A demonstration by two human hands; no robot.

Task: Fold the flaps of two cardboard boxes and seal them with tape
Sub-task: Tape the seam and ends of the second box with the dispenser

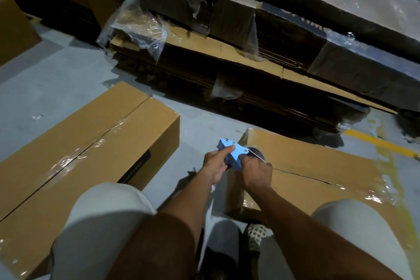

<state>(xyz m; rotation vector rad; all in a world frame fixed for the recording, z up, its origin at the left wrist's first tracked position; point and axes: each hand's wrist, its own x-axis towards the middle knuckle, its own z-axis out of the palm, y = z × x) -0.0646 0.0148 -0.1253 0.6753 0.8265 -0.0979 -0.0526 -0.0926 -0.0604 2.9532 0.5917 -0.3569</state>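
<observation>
Both boxes, left box [75,143] and right box [318,173], are matt brown cardboard with glossy clear tape; the dispenser [231,153] at 6 o'clock is smooth blue plastic.

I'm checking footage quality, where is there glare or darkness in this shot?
Head view: glare streaks the clear tape on the left box and right box; the wrapped cardboard stack sits in deep shadow; wide-angle bending curves the edges.

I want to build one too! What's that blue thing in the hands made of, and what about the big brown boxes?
The blue tape dispenser looks like matte plastic: even colour, moulded shape, small metal-looking screws. The left box and right box look like plain brown cardboard, dull-surfaced. The glossy, wrinkled strips along their seams look like clear tape.
</observation>
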